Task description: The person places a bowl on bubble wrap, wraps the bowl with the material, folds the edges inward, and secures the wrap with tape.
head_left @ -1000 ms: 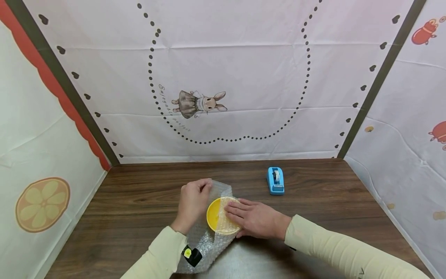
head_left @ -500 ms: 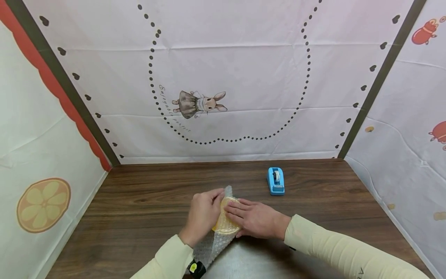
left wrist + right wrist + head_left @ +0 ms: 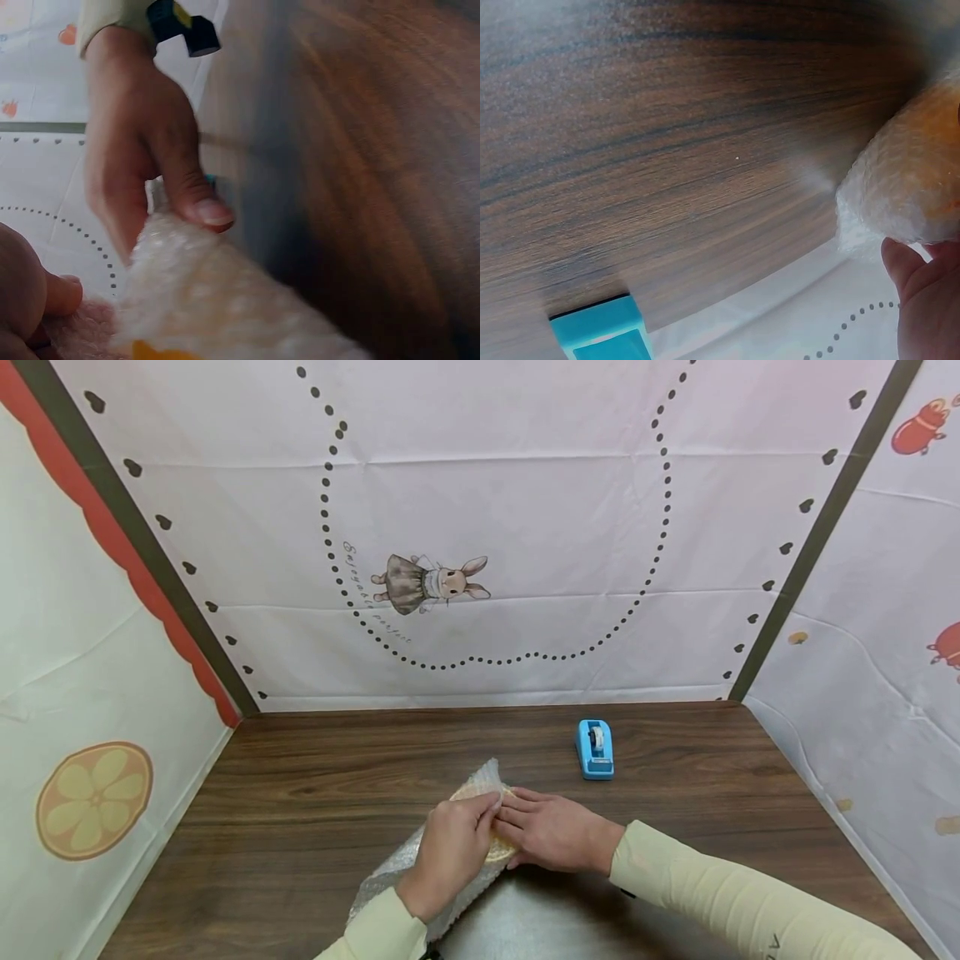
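A yellow bowl (image 3: pixel 498 849) lies on the table under a sheet of bubble wrap (image 3: pixel 393 870); a sliver of the bowl (image 3: pixel 161 351) shows bare in the left wrist view. My left hand (image 3: pixel 453 850) pinches the free edge of the wrap between thumb and fingers, over the middle of the bowl. With fairly straight fingers, my right hand (image 3: pixel 558 833) presses the other flap against the bowl's right side. Its thumb (image 3: pixel 210 212) lies along the wrap in the left wrist view. The two hands meet at the fingertips and hide most of the bowl.
A blue tape dispenser (image 3: pixel 596 750) with a roll in it stands behind the right hand. The dark wooden table (image 3: pixel 315 777) ends at printed fabric walls (image 3: pixel 525 543) at the back and both sides.
My left hand has moved right, folding the left flap of bubble wrap over the bowl until its yellow inside is covered. The right hand has stayed in nearly the same place.
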Motion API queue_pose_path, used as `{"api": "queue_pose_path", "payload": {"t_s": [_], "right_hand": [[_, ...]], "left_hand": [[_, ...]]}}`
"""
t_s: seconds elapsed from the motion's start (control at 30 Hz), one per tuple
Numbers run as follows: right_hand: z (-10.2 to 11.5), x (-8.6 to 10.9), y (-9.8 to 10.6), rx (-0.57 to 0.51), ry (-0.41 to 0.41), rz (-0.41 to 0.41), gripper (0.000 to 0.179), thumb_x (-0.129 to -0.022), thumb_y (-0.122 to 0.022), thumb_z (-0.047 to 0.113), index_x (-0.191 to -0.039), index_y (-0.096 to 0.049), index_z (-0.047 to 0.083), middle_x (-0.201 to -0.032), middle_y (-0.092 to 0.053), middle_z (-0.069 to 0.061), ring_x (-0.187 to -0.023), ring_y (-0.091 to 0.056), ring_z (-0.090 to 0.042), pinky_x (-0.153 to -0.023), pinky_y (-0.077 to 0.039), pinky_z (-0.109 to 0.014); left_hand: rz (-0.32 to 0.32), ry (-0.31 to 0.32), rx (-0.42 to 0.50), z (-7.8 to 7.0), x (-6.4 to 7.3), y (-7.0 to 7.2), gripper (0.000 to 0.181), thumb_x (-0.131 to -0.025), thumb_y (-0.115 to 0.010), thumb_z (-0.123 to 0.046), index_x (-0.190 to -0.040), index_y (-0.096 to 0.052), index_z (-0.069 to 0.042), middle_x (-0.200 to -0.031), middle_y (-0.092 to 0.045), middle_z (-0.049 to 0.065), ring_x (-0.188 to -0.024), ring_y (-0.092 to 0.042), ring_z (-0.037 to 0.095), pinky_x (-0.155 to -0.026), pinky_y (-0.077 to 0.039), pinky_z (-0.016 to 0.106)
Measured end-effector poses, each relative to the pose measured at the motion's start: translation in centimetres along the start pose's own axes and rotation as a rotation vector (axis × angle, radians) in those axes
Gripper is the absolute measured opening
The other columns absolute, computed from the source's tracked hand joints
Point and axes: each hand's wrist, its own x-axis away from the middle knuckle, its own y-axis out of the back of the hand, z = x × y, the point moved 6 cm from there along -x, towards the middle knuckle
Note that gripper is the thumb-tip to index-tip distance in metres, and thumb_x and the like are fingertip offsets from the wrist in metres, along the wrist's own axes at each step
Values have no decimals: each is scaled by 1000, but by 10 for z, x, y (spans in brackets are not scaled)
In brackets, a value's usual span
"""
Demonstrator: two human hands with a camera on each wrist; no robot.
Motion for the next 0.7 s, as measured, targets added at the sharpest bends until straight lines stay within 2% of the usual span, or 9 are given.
{"api": "queue_pose_path", "payload": {"t_s": [0.13,0.23,0.5,0.63,0.7], "right_hand": [[0,-1,0,2,7,5,56,-107,-48,53,-141,-61,11,-151,-61,-7,-143,-56,-18,-122,-42,-37],[-1,-2,-1,-7,4,18,53,-106,-48,53,-137,-63,12,-150,-62,-7,-143,-56,-19,-123,-42,-36],[-2,-1,0,-66,-8,3,50,-105,-54,50,-136,-64,11,-149,-63,-9,-143,-56,-22,-122,-43,-36],[-2,0,0,-91,-20,-14,53,-103,-57,49,-138,-63,10,-148,-63,-9,-144,-56,-23,-121,-44,-36],[-3,1,0,-104,-27,-21,55,-103,-59,49,-140,-63,10,-149,-62,-10,-144,-56,-24,-120,-44,-36]], "left_hand": [[4,-17,-14,1,6,-5,16,-94,-74,-6,-107,-82,-4,-101,-82,10,-88,-80,17,-71,-64,31],[-20,-39,-35,0,9,-6,15,-91,-77,-6,-104,-83,-6,-98,-82,8,-87,-80,17,-70,-64,33],[-34,-81,-46,-3,17,-10,7,-92,-74,-2,-93,-76,-9,-88,-81,7,-78,-79,18,-60,-60,29],[-9,-110,-48,-6,18,-13,20,-92,-67,8,-85,-67,-11,-88,-80,5,-77,-78,17,-57,-59,28],[2,-118,-53,-8,19,-14,23,-89,-63,12,-87,-67,-11,-92,-80,5,-80,-79,18,-61,-61,29]]}}
